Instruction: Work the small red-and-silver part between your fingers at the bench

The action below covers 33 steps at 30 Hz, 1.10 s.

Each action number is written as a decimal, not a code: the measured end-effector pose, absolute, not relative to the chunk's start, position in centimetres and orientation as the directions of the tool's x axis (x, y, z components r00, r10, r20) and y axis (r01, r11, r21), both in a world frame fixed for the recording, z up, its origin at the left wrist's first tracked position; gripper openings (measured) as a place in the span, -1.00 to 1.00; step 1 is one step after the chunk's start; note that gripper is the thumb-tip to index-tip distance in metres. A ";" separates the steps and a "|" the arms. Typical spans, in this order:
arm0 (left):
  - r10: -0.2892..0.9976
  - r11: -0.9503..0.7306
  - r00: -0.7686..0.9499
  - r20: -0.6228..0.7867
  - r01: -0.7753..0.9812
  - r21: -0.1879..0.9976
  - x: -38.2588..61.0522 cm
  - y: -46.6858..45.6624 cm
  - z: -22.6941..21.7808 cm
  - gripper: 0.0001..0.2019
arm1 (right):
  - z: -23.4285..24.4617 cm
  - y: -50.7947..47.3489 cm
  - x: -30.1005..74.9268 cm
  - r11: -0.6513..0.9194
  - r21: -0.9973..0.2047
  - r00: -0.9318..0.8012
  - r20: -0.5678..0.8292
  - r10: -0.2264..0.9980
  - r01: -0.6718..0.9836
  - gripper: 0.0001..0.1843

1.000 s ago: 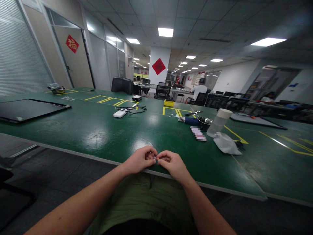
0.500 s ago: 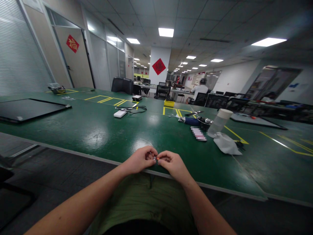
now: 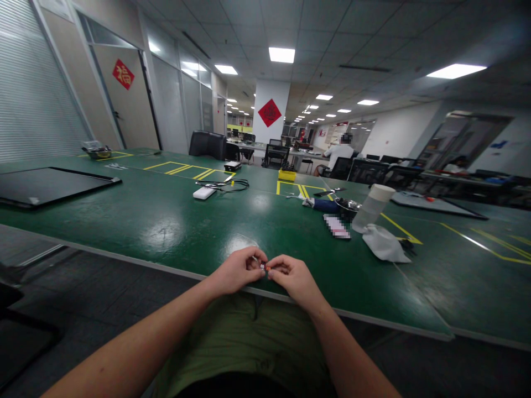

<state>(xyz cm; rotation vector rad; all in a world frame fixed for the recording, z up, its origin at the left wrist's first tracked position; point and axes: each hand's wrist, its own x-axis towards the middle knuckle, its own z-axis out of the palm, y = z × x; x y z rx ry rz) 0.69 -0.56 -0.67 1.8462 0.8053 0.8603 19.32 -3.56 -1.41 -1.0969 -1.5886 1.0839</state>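
My left hand (image 3: 241, 270) pinches a small whitish, silvery piece (image 3: 263, 266) between thumb and fingertips. Against it, my right hand (image 3: 293, 276) pinches a small orange piece (image 3: 269, 268). The two pieces sit side by side at the meeting fingertips, too small to name, and I cannot tell whether they are joined. Both hands are just above the near edge of the green table (image 3: 191, 232), with the wrists bent inward.
To the right are a phone-like pixelated item (image 3: 337, 226), a translucent cylinder (image 3: 372, 209), a white plastic bag (image 3: 385, 243) and a metal bowl (image 3: 349, 207). Farther left lie a white power bank-like block (image 3: 204, 192) with black cables and a black flat panel (image 3: 53, 185). A person (image 3: 339, 152) sits beyond.
Both hands stay nearly in place. The small pieces between the fingertips have shifted very slightly, and a little more of the whitish and orange pieces shows.
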 end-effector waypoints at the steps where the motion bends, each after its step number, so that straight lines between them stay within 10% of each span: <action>1: 0.810 -0.366 0.542 0.224 0.168 0.915 0.7 -0.6 -0.6 -0.79 | -1.4 -3.6 19.3 0.225 -0.957 -0.205 0.186 0.961 0.182 -0.79; 33: 0.789 -0.290 0.582 0.195 0.073 0.954 0.7 -0.6 -0.5 -0.73 | -0.9 -3.8 19.1 0.211 -0.973 -0.129 0.198 0.972 0.093 -0.76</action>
